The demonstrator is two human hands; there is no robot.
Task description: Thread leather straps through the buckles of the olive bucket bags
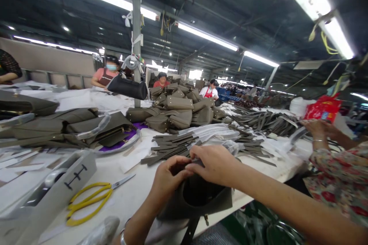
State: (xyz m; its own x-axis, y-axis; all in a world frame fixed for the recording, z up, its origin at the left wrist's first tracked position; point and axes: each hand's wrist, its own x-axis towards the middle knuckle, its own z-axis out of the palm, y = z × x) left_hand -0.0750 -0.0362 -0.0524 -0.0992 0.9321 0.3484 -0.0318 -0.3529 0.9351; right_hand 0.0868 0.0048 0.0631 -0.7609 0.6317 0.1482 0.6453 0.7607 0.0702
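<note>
A dark olive handbag rests at the table's front edge, its opening facing me and a strap hanging below with a small metal clasp. My left hand pinches the bag's upper edge. Right beside it, my right hand grips the same edge, thumb and fingers pressed together. The fingertips of both hands nearly meet, and whatever small part lies between them is hidden. Yellow-handled scissors lie to the left of the bag, blades pointing away. Just beyond my hands is a bundle of olive straps.
Olive bags are heaped mid-table, with more bags at left. A white box stands near left. More straps lie at right, near a co-worker's floral sleeve. A metal post rises behind; other people work across the table.
</note>
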